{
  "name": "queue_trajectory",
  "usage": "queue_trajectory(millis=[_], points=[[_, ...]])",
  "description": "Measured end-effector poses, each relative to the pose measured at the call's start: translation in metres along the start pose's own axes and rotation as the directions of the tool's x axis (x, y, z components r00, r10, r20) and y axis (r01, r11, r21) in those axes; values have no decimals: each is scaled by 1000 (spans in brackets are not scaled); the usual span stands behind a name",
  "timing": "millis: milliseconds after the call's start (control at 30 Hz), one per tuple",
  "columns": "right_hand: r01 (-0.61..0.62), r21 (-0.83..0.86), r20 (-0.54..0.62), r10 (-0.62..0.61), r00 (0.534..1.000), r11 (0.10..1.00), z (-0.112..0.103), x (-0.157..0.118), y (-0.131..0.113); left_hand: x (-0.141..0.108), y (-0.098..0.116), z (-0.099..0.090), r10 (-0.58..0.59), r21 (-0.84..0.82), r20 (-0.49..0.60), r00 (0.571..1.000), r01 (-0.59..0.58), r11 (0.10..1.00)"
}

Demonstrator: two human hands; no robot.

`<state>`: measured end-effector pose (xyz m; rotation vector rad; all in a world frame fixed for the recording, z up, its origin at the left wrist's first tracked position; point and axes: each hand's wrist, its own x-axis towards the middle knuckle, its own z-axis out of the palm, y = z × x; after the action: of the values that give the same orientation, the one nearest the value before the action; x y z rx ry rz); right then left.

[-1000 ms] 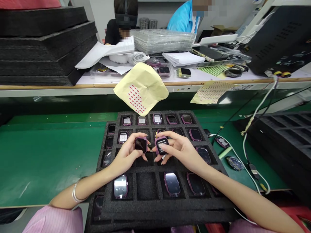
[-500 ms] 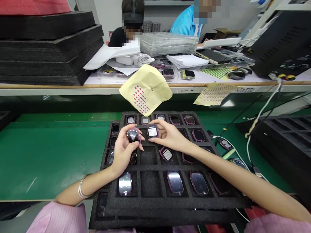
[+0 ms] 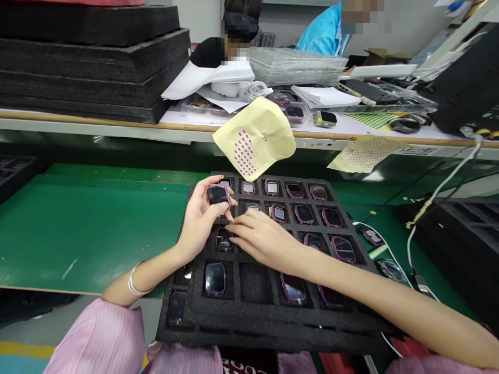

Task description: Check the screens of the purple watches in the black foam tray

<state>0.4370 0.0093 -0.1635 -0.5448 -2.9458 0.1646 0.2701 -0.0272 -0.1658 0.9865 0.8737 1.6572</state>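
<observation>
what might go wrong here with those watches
The left hand holds a purple-rimmed watch by fingers and thumb above the foam tray; if it slipped, it might strike the watches below.
The right hand's fingertips are at or very near the edge of a slotted watch, so its glossy face could get smudged.
A yellow sheet hangs near the back row; a hand reaching there might brush it.

The foam tray (image 3: 253, 318) looks rough and matt, the held watch's screen (image 3: 217, 194) glossy.
</observation>
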Motion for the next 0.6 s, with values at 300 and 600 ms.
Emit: queue_trajectory(millis=[300,600], points=[[-237,294,5,246,969,926,26,17,-28,-5,21,-8,-24,48,5,1000,24,999],[-321,941,271,333,903,106,-5,-37,-21,-15,4,-12,-352,143,160,922,331,933]])
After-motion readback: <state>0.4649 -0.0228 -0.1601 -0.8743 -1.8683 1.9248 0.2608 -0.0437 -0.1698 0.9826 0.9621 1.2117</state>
